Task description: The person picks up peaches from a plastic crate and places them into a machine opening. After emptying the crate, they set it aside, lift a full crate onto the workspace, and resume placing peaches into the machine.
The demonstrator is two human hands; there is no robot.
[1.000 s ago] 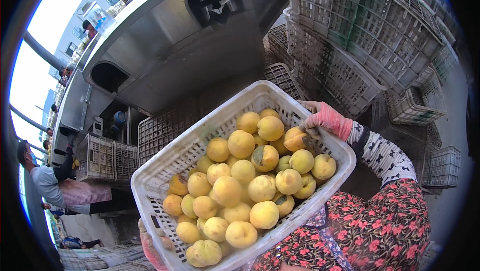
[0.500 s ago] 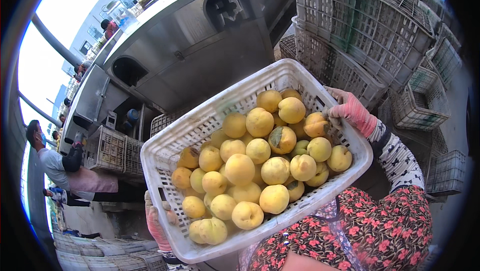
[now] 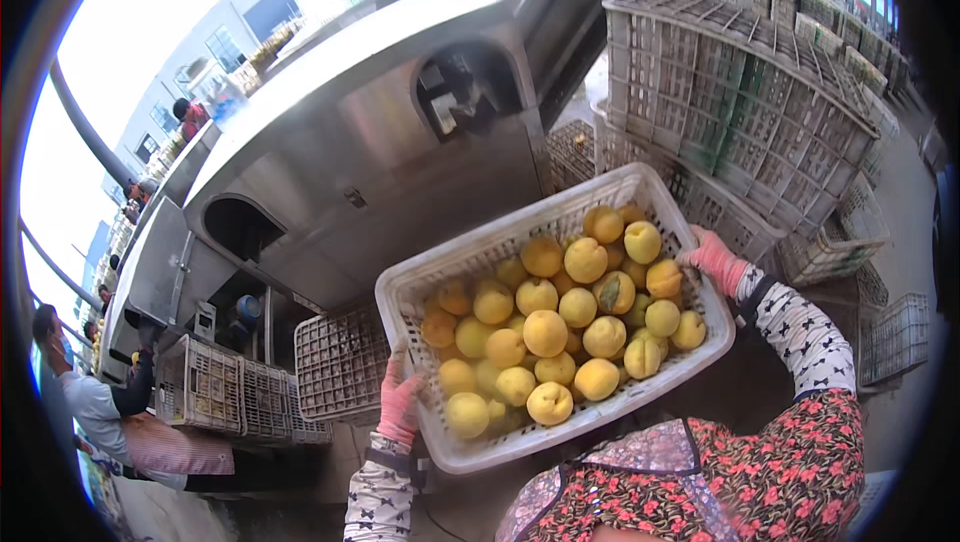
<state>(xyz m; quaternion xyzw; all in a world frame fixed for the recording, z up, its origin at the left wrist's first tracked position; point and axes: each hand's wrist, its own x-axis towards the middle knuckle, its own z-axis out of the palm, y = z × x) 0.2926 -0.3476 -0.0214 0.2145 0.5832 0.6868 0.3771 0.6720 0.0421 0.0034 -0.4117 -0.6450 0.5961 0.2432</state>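
Observation:
A white plastic crate (image 3: 560, 447) with slotted walls hangs in front of me, tilted with its right end higher in the picture. Yellow peaches (image 3: 546, 333) are heaped in it; one near the right has a green leaf (image 3: 610, 292) on it. My left hand (image 3: 401, 405), in a pink glove, is closed on the crate's left end. At the opposite end, my right hand (image 3: 716, 260) grips the rim, also gloved in pink. Some fingers of both hands are hidden by the crate walls.
A metal machine (image 3: 350, 142) with arched openings stands ahead. Stacked crates (image 3: 730, 92) rise at the right. Another crate (image 3: 340, 362) sits left of mine, beside more crates (image 3: 215, 387). A person (image 3: 110, 392) in an apron stands at the far left.
The peach crate has moved to the right and farther from my body, with both hands still on it. My left hand and forearm show more now, and the view has shifted.

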